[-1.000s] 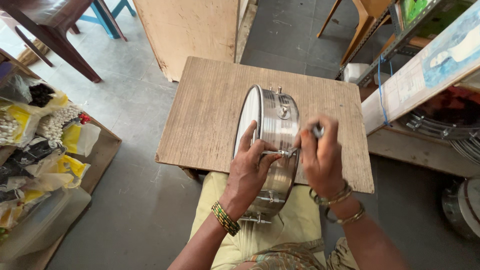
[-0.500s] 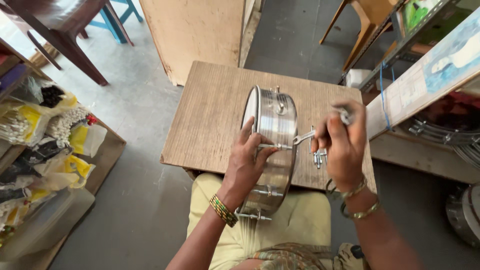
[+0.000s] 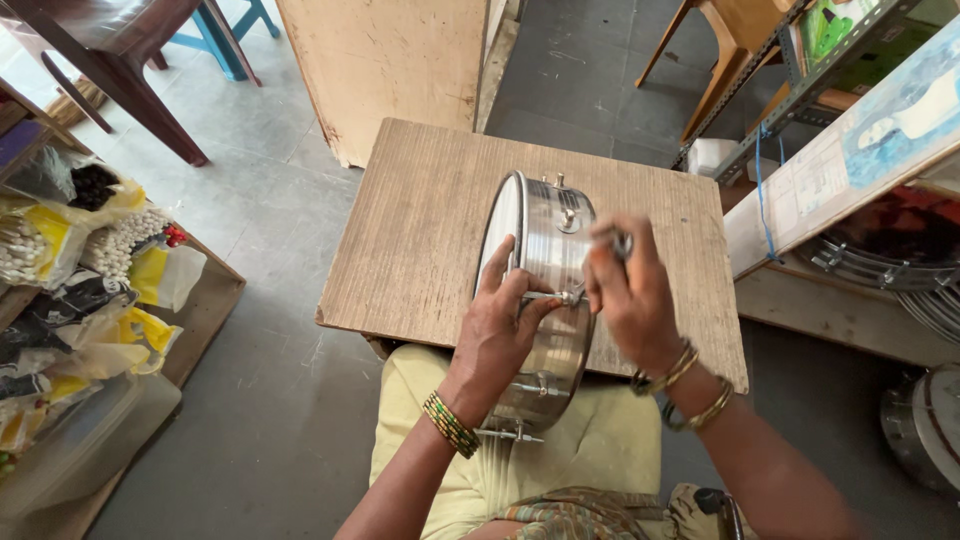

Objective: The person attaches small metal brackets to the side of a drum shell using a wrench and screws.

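Swinging back to the drum (image 3: pixel 545 300), right hand (image 3: pixel 625 295) grip pinches a small tool (image 3: pixel 620 240); left hand (image 3: pixel 495 325) steadies it.

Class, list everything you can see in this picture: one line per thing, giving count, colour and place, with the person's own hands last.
Drum: one, shiny metal shell with white head, on edge on the board and lap.
Tuning rod: one, silver, on the drum's side between the hands.
Wooden board: one, light brown, under the drum.
Plywood sheet: one, pale, standing behind the board.
Bags of small goods: several, yellow and clear, far left.
Metal hoops: several, silver, right shelf.
Left hand: one, steadying the drum, green and gold bangles.
Right hand: one, grip on a small metal tool, gold bangles.
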